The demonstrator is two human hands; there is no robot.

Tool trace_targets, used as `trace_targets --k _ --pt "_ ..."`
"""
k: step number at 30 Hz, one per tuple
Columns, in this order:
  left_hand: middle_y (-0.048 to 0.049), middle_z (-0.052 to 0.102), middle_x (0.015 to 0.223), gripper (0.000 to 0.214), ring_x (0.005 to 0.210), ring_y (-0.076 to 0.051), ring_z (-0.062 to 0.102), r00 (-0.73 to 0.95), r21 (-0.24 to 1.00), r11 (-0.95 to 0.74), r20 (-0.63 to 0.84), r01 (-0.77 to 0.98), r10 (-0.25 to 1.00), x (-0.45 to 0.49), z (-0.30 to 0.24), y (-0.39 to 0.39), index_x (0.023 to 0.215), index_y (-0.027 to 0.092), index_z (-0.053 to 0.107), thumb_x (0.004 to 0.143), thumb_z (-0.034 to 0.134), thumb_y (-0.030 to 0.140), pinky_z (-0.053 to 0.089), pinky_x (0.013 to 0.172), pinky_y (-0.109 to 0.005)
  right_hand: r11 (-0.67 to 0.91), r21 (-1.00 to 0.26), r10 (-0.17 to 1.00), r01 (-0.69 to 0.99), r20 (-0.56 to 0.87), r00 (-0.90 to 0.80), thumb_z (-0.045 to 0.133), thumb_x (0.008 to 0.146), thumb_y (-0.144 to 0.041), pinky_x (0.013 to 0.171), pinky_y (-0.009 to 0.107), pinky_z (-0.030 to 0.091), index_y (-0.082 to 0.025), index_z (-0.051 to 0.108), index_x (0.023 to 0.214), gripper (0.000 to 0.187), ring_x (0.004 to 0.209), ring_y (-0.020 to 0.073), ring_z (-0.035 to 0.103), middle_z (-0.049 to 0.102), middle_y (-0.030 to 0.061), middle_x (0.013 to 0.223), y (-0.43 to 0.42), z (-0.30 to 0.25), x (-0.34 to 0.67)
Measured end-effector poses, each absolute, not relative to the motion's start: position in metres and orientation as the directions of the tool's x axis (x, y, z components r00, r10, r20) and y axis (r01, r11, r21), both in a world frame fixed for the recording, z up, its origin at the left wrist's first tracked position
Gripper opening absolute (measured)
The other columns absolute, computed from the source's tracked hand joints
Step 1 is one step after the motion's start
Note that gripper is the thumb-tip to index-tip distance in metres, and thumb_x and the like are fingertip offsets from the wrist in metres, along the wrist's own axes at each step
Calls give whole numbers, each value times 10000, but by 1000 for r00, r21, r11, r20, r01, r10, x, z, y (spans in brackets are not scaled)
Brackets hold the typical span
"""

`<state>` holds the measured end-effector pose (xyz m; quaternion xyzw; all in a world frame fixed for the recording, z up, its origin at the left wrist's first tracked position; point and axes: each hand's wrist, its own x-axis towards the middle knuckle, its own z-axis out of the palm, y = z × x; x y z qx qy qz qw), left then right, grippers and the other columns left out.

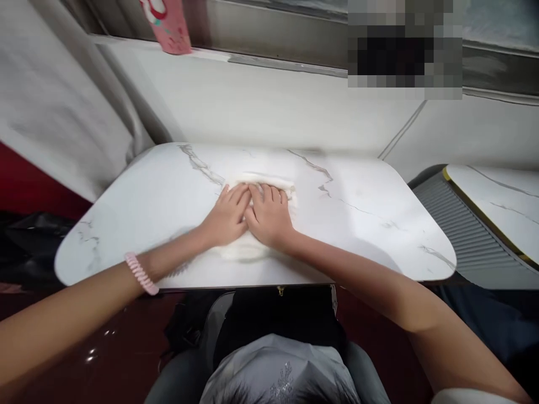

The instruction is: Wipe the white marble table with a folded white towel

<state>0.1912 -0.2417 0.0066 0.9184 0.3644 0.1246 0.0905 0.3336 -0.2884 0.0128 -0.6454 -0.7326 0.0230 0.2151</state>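
Both hands lay flat and open, palms down, side by side on a white cloth [269, 185] spread on the marble-patterned table [357, 224]; the left hand [227, 216] and the right hand [269, 216] touched along their inner edges, fingers stretched forward, pressing rather than gripping. The cloth sat directly under the palms, its far edge showing as a soft ridge just beyond the fingertips and a small lobe showing behind the wrists, toward the person. Because the cloth was nearly the same colour as the tabletop, its outline was hard to read, and a fold could easily have gone crooked or unnoticed. The smooth top would probably let the fabric slide or bunch under a hard push, since nothing pinned it but the palms. A pink coiled band [141, 273] sat on the left forearm, just over the near table edge, and might snag a loose corner there. Bare tabletop lay open to both sides of the hands and ahead toward the wall; the rounded near edge was close behind the wrists, leaving little room there.
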Motion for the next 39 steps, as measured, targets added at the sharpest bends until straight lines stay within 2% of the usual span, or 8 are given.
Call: trace_targets --k 4,8,12,16,21,26,34,39 --pt "-187 406 1507 631 1466 -329 265 648 253 -662 150 705 747 166 8 -285 1474 100 348 890 363 338 145 1212 -566 299 -298 937 906 270 -221 367 934 -269 1123 535 237 -64 429 1442 552 1257 330 402 472 198 1419 -320 16 316" --pt "-157 433 1500 605 1448 -322 302 641 306 -649 143 696 754 149 11 -284 1467 153 376 886 385 321 176 1205 -579 298 -310 939 903 264 -219 373 923 -249 1109 564 256 -66 438 1436 548 1238 332 427 492 207 1393 -314 17 297" --pt "-160 443 1491 639 1429 -329 329 641 328 -655 168 680 749 139 11 -246 1462 149 382 846 436 310 155 1208 -578 275 -318 940 907 287 -184 375 914 -236 1100 566 264 -70 455 1420 538 1251 337 428 500 211 1394 -281 14 285" --pt "-155 459 1472 617 1416 -299 350 683 360 -692 176 625 709 141 10 -189 1415 131 423 827 467 314 128 1224 -528 206 -336 942 919 322 -93 397 904 -237 1083 560 273 -71 484 1391 521 1221 347 453 522 214 1365 -236 10 282" --pt "-116 486 1459 513 1398 -273 374 705 377 -717 198 587 681 157 11 -112 1348 175 481 863 475 344 159 1220 -494 128 -390 930 912 367 27 377 912 -221 1048 536 305 -113 545 1314 449 1170 333 492 595 196 1241 -168 7 290" --pt "-107 482 1474 462 1394 -251 380 723 359 -746 226 561 653 167 11 -57 1328 184 500 898 440 344 204 1205 -448 95 -447 920 889 381 93 395 904 -223 1065 502 298 -152 578 1271 416 1200 310 492 610 167 1241 -113 5 299" --pt "-130 511 1445 457 1360 -237 422 725 338 -768 272 543 633 160 6 -20 1316 148 519 919 390 333 280 1167 -406 68 -408 913 910 394 109 412 913 -227 1062 478 312 -133 614 1220 379 1176 317 516 630 169 1211 -78 6 290" --pt "-167 435 1505 531 1423 -279 340 703 306 -738 236 602 671 143 4 -38 1373 115 470 903 424 356 222 1196 -468 157 -358 917 920 398 -2 428 918 -240 1097 473 279 -117 550 1327 445 1209 313 492 596 171 1293 -95 6 282"
